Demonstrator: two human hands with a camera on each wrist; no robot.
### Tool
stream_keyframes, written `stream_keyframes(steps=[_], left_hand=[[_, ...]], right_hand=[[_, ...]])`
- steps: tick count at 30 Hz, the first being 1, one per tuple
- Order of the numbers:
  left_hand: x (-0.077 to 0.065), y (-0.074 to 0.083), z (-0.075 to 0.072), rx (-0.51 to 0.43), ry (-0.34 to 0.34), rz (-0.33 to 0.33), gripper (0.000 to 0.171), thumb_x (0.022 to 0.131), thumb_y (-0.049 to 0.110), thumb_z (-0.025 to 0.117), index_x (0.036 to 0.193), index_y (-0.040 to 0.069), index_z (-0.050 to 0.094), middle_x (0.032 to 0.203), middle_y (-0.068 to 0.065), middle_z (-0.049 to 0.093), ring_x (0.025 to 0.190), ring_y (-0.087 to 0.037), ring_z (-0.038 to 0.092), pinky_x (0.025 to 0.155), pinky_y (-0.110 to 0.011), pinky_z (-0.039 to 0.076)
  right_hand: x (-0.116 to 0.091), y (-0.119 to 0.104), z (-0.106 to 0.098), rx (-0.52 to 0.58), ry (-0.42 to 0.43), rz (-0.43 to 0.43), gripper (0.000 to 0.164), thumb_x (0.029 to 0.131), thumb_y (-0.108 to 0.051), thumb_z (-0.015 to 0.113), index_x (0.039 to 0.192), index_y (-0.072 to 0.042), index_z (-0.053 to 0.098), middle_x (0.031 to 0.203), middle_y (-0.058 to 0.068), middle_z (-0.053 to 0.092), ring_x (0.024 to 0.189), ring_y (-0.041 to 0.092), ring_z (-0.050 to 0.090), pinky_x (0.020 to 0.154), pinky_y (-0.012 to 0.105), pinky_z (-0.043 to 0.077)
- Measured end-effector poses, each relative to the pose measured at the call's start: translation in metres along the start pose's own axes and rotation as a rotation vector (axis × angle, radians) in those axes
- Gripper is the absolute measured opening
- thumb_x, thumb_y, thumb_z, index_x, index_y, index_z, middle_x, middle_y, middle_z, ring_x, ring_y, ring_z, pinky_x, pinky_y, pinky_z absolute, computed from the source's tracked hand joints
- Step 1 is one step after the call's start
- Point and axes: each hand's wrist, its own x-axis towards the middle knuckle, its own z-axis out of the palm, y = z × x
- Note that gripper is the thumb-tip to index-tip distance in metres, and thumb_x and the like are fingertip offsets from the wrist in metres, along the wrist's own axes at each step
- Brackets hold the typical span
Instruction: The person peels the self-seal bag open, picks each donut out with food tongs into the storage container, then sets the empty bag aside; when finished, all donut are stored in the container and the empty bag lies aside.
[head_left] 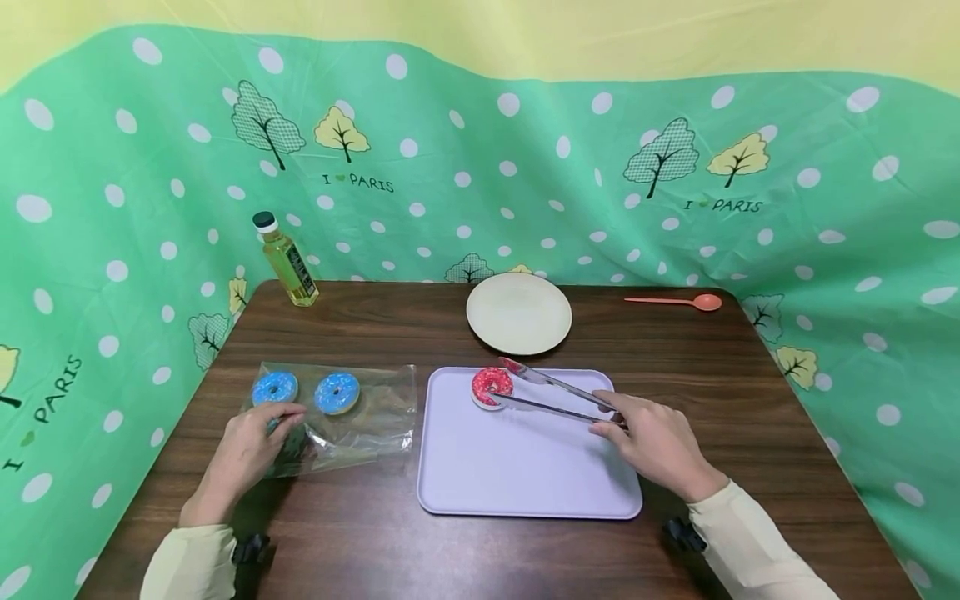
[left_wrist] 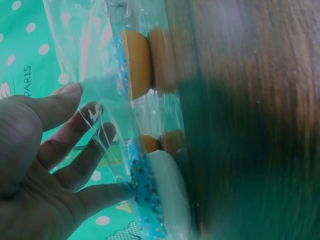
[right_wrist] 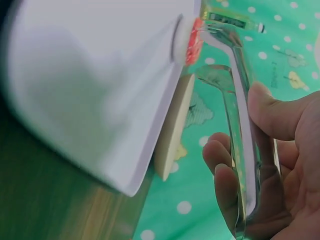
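A clear plastic bag lies on the left of the table with blue-iced toy donuts inside. My left hand holds the bag's film between thumb and fingers, covering part of it. Close up in the left wrist view, a donut with a tan base and one with a white base show through the plastic. Metal tongs are gripped in my right hand, with their arms spread. Their tips are at a red-iced donut on the lilac tray; whether they squeeze it, I cannot tell.
Behind the tray sits a cream plate. A bottle of yellow liquid stands at the back left corner, and an orange spoon lies at the back right. Patterned green cloth hangs behind the table.
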Motion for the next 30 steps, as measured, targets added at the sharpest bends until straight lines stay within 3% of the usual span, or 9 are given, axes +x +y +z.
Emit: stream_keyframes(steps=[6, 16, 30], left_hand=[[0.000, -0.001, 0.001, 0.001, 0.004, 0.004, 0.013, 0.088, 0.000, 0.075, 0.101, 0.002, 0.077, 0.098, -0.015, 0.074, 0.095, -0.038, 0.069, 0.077, -0.057, 0.054], [-0.003, 0.000, 0.000, -0.008, 0.020, 0.007, 0.014, 0.088, 0.000, 0.075, 0.102, 0.003, 0.077, 0.099, -0.014, 0.073, 0.096, -0.037, 0.069, 0.078, -0.056, 0.054], [-0.002, 0.001, 0.000, -0.006, 0.032, 0.015, 0.014, 0.088, -0.001, 0.075, 0.101, 0.003, 0.077, 0.099, -0.014, 0.073, 0.095, -0.037, 0.069, 0.077, -0.056, 0.054]], right_hand=[[0.009, -0.019, 0.003, 0.013, 0.012, -0.063, 0.042, 0.085, -0.030, 0.082, 0.121, -0.010, 0.073, 0.081, -0.007, 0.068, 0.063, 0.005, 0.054, 0.049, 0.028, 0.041], [0.030, -0.050, 0.023, 0.026, 0.035, -0.206, 0.043, 0.083, -0.031, 0.084, 0.119, -0.011, 0.073, 0.086, -0.003, 0.073, 0.071, 0.004, 0.063, 0.058, 0.033, 0.053], [0.055, -0.086, 0.041, 0.017, -0.009, -0.299, 0.042, 0.083, -0.033, 0.084, 0.120, -0.015, 0.073, 0.069, -0.014, 0.056, 0.060, 0.001, 0.050, 0.049, 0.025, 0.043]])
